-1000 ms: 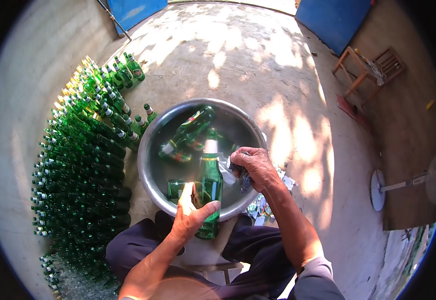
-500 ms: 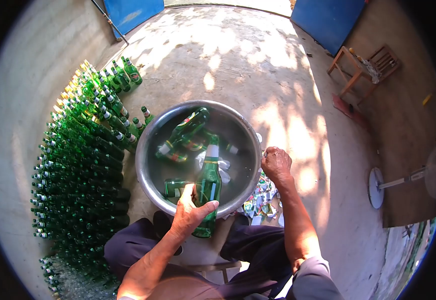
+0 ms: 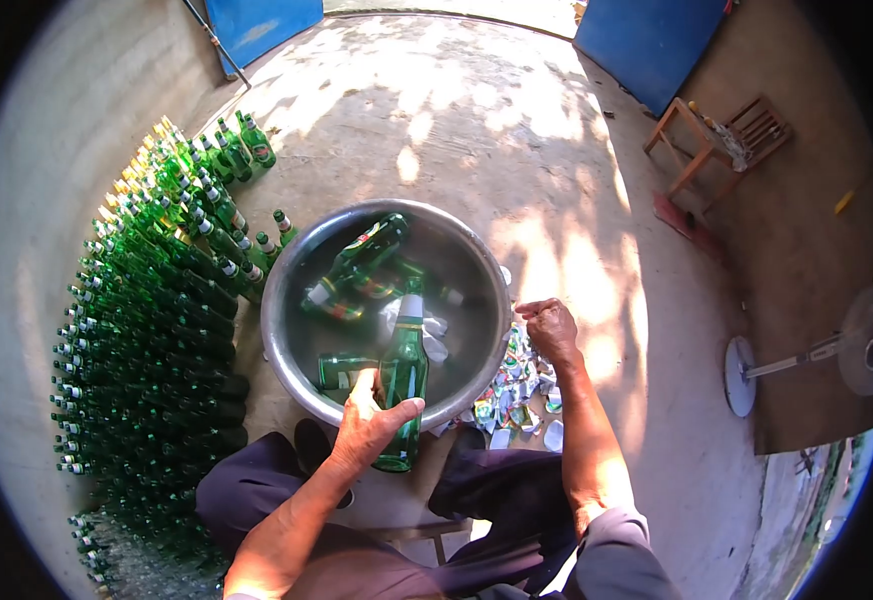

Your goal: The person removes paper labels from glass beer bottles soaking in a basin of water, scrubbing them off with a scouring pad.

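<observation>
My left hand is wrapped round the lower body of a green glass bottle, held tilted over the near rim of a metal basin. The bottle's neck carries a pale band, and its body shows no label. Murky water fills the basin, where another green bottle with a label floats at the far side, several more lie partly submerged, and whitish scraps drift. Just outside the right rim, my right hand hangs with its index finger stretched out and the others loosely bent; nothing shows in it.
Many green bottles stand packed along the left wall. Torn labels are heaped on the floor right of the basin. A wooden chair and a standing fan are at the right, with blue doors behind.
My right hand's fingers have loosened from a tighter curl beside the rim. My left hand keeps its hold on the bottle. The whole view has shifted slightly.
</observation>
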`<state>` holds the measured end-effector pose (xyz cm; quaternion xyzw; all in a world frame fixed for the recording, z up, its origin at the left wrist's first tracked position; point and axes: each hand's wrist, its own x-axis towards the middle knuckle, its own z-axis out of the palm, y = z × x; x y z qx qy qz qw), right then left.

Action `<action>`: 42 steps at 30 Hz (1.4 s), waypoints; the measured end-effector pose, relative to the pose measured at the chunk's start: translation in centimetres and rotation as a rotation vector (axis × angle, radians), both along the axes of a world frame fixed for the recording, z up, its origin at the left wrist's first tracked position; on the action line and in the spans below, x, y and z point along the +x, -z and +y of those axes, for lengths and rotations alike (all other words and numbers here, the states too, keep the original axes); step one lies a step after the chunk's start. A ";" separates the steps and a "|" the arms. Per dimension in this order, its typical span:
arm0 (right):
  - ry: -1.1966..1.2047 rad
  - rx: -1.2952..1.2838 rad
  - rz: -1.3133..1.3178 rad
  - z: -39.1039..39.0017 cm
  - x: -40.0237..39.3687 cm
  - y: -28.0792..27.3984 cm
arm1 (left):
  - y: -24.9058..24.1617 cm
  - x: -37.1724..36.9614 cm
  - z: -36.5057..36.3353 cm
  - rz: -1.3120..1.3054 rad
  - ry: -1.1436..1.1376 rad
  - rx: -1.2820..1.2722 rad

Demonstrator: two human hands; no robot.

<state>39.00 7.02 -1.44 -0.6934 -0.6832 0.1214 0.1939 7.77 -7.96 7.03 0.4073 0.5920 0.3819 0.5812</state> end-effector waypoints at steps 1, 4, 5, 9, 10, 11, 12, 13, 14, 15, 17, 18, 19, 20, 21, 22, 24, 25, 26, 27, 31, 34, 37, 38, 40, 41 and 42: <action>0.004 -0.047 0.013 0.1 0.4 0.0 | -0.2 0.1 -0.1 0.009 0.006 -0.002; -0.023 -0.127 0.087 0.8 1.8 0.8 | 0.2 0.0 -0.1 -0.010 0.018 -0.007; -0.069 -0.125 0.209 1.3 2.2 1.7 | 0.1 0.0 -0.1 -0.013 0.018 -0.004; -0.008 -0.329 0.588 1.0 1.4 -0.8 | -0.6 0.0 -0.2 -0.079 -0.003 -0.007; 0.030 -0.431 0.597 1.2 1.2 -1.5 | -0.7 -0.1 -0.1 -0.065 -0.002 -0.007; 0.023 -0.423 0.665 1.1 0.7 -2.0 | -0.6 -0.2 -0.1 -0.063 -0.003 -0.009; 0.023 -0.425 0.666 1.2 0.3 -2.3 | -0.5 -0.2 -0.1 -0.084 -0.006 -0.003; -0.012 -0.433 0.767 1.4 -0.1 -2.5 | -0.2 -0.3 -0.1 -0.105 -0.010 0.002; -0.047 -0.440 0.868 1.5 -0.6 -2.7 | 0.0 -0.3 -0.1 -0.105 -0.009 0.000; -0.076 -0.405 0.983 1.4 -1.8 -3.1 | 0.2 -0.4 -0.1 -0.133 -0.011 -0.023; -0.116 -0.464 1.066 1.2 -4.0 -3.1 | 0.7 -0.4 -0.1 -0.160 -0.014 -0.046; -0.158 -0.522 1.148 1.2 -4.8 -2.9 | 1.0 -0.4 -0.1 -0.153 -0.017 -0.027; -0.153 -0.560 0.983 1.6 -5.4 -1.9 | 1.1 -0.4 -0.1 -0.144 -0.021 -0.010; -0.157 -0.571 0.882 1.7 -6.2 -1.3 | 1.1 -0.5 -0.2 -0.141 -0.023 -0.011; -0.121 -0.515 0.820 1.6 -7.5 -0.6 | 1.0 -0.5 -0.2 -0.147 -0.030 -0.017; -0.085 -0.459 0.757 1.5 -8.4 0.6 | 1.0 -0.5 -0.3 -0.154 -0.037 -0.023; -0.112 -0.354 0.577 1.8 -9.0 3.9 | 1.0 -0.5 -0.4 -0.153 -0.046 -0.043; -0.131 -0.203 0.329 1.5 -9.6 5.2 | 1.0 -0.6 -0.4 -0.155 -0.052 -0.058; -0.148 -0.049 0.083 1.2 -10.0 6.4 | 1.4 -0.7 -0.5 -0.153 -0.060 -0.052; -0.135 -0.216 0.060 0.3 -10.9 5.3 | 2.3 -0.8 -0.5 -0.143 -0.065 -0.067; -0.319 -0.354 -0.098 -0.7 -13.1 8.2 | 4.3 -1.2 -0.6 -0.143 -0.106 -0.097; -0.176 -0.383 0.107 -0.2 -14.3 8.4 | 4.6 -1.3 -0.7 -0.226 -0.182 -0.186; 0.039 -0.345 0.662 0.6 -15.0 8.1 | 5.5 -1.3 -0.6 -0.287 -0.239 -0.181; 0.035 -0.349 0.647 0.3 -15.2 8.2 | 5.9 -1.3 -0.5 -0.300 -0.230 -0.195; -0.148 -0.401 0.929 -1.3 -16.7 3.4 | 6.0 -1.3 -0.4 -0.305 -0.204 -0.227; -0.234 -0.323 0.792 -2.6 -17.8 1.1 | 6.5 -1.2 -0.4 -0.301 -0.217 -0.191; -0.303 -0.319 0.711 -3.6 -18.3 0.4 | 6.9 -1.1 -0.4 -0.296 -0.227 -0.155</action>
